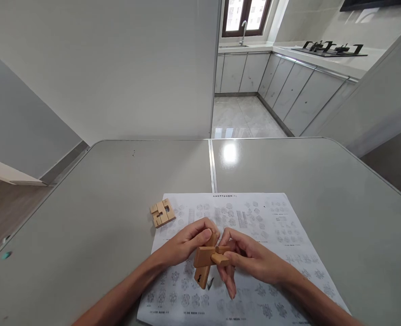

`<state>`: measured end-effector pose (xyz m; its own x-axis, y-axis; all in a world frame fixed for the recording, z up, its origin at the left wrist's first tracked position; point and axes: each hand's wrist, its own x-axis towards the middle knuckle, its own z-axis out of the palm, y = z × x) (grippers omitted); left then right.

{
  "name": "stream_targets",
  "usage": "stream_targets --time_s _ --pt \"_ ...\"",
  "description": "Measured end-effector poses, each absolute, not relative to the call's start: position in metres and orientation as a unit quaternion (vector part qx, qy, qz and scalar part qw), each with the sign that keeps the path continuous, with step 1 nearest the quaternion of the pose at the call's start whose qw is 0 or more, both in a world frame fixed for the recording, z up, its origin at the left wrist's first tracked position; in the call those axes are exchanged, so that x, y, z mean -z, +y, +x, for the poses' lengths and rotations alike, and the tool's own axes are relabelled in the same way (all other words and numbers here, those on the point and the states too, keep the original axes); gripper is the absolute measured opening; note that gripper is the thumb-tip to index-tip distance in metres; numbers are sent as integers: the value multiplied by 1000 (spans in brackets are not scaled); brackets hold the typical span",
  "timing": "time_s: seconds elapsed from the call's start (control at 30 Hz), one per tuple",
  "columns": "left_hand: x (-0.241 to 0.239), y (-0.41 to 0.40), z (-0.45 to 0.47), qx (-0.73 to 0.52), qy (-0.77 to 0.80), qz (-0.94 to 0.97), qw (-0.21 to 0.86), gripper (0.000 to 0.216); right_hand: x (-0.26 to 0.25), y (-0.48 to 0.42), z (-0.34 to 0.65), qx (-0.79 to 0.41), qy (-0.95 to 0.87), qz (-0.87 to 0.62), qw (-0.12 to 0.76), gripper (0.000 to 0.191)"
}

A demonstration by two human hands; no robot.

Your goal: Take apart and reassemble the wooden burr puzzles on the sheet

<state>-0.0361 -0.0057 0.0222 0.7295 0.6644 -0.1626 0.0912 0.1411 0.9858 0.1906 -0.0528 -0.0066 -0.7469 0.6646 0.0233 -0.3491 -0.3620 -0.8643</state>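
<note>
The left hand [187, 246] and the right hand [255, 260] meet low over a printed diagram sheet [271, 226], both closed on a half-built wooden burr puzzle [204, 260]; the left hand's fingers curl over its top and grip the long upright bar, while the right hand pinches a short crosswise bar [221, 259] between thumb and forefinger, its other fingers hanging loose below. The puzzle sits near the sheet's middle; whether its lower end touches the paper I cannot tell. I count at least three bars crossed in it, though fingers hide the joint and there may be more. The bars look light, stiff and smooth; on that showing they would slip apart easily, so a hold on the long ends, clear of the notches, seems soundest. One further cluster of notched blocks [162, 213] lies at the sheet's far left corner, well apart from the hands; its pieces are too tightly packed to count. One sheet lies on the grey surface [95, 203].
</note>
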Motion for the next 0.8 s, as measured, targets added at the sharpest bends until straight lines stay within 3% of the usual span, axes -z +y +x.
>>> stream_targets --time_s 0.6,0.8 --pt "-22 -13 -29 -239 264 488 797 37 3 -55 187 -745 -528 -248 324 30" --pt "-21 -14 -30 -248 266 501 785 36 0 -55 188 -713 -562 -277 314 31"
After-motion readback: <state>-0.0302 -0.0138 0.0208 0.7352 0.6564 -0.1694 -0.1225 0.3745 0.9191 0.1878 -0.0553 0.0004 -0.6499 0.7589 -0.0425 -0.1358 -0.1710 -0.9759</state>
